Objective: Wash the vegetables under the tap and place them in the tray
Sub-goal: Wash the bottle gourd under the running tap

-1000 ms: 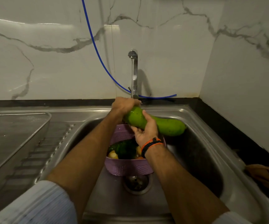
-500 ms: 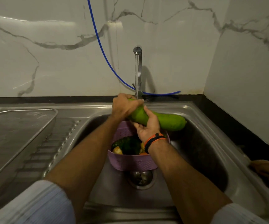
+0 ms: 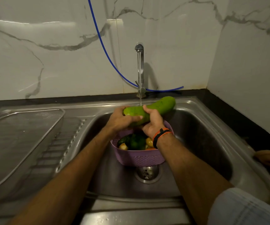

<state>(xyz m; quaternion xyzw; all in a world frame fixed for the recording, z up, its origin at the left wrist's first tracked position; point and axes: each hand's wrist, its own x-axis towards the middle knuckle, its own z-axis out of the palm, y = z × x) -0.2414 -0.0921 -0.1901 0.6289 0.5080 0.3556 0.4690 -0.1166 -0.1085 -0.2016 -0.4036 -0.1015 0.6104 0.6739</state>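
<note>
both hands, left (image 3: 120,119) and right (image 3: 153,121), gripping gourd (image 3: 163,104) under tap (image 3: 140,69); basket (image 3: 137,157) vegetables half hidden; no readable writing.

The basket (image 3: 137,157) sits in the sink (image 3: 212,143), just behind the drain (image 3: 147,173). The tap (image 3: 140,69) stands behind the sink, the tray (image 3: 22,138) left of it, and the gourd (image 3: 149,110) above the basket.

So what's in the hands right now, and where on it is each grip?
One long green gourd: left hand grips its left end, right hand wraps its middle, under the tap.
</note>
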